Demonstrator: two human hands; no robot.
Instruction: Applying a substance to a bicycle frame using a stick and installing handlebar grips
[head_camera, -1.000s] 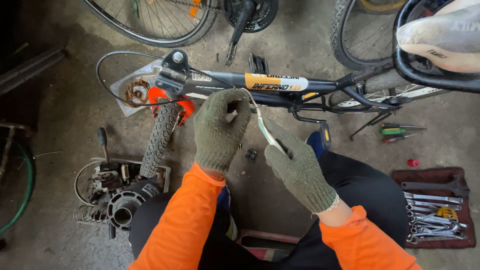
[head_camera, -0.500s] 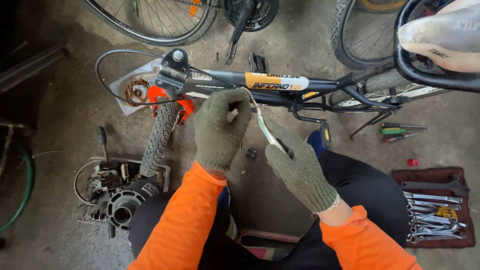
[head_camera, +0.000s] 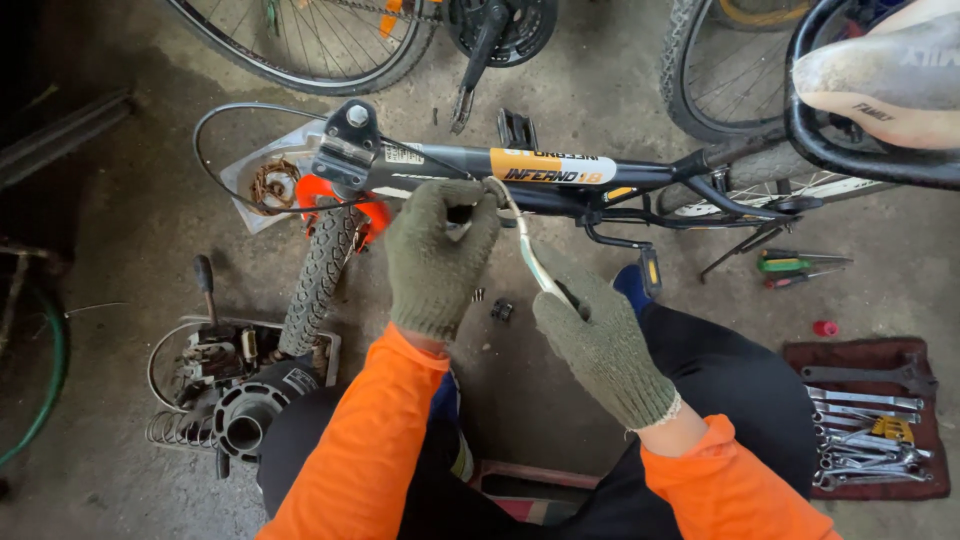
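While crouching over the concrete floor (head_camera: 120, 200), working with both gloved hands on a pale cable housing (head_camera: 528, 255) just below the dark bicycle frame tube (head_camera: 560, 172). Left hand (head_camera: 437, 255) closing its fingers around the upper end of the housing, right under the tube and touching or nearly touching it; what sits inside the curled fingers cannot be told. Right hand (head_camera: 597, 340) pinching the lower end of the same housing between thumb and fingertips, fist otherwise folded shut. Housing bending in a shallow curve between the two hands, clear of the floor.

Crowding in on every side: knobby front tyre (head_camera: 320, 275) running down just left of the left hand, with an orange part (head_camera: 375, 213) beside it; black cable loop (head_camera: 215, 150) arcing out past the handlebar stem (head_camera: 345, 150). Lying further left, a tray of rusty parts and springs (head_camera: 215, 375), well apart from the hands. Sitting at the right edge, a red cloth with wrenches (head_camera: 865, 420), and above it a green-handled screwdriver (head_camera: 795, 264) near the frame's rear stays. Small dark bits (head_camera: 502, 311) resting on the floor between the two forearms. Leaving open room mainly in the bare patch under the housing and in the grey stretch at upper left; second bicycle's wheel (head_camera: 320, 40) and saddle (head_camera: 880, 80) closing off the top edge.
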